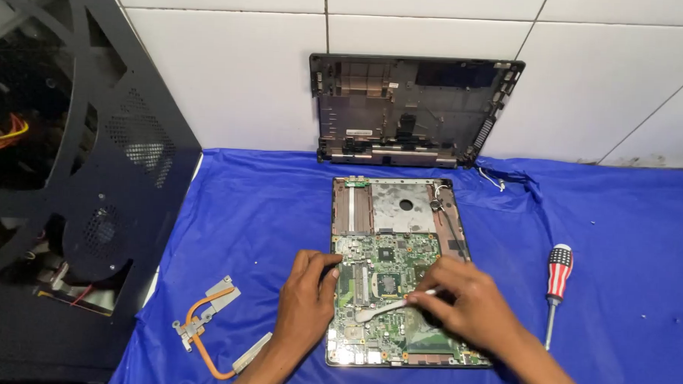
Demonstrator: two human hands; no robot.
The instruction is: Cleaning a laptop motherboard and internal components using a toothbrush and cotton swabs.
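We see a blue cloth (265,212) over the tabletop, a dark laptop shell (412,111) propped against the wall, and the open laptop base with its green motherboard (388,262) lying centre. Our left hand (307,300) rests open on the board's left edge, steadying it. Our right hand (470,302) has its fingers pinched around a white tool (386,309), tip near the central chip: we judge cleaning is underway, calling for light, careful strokes.
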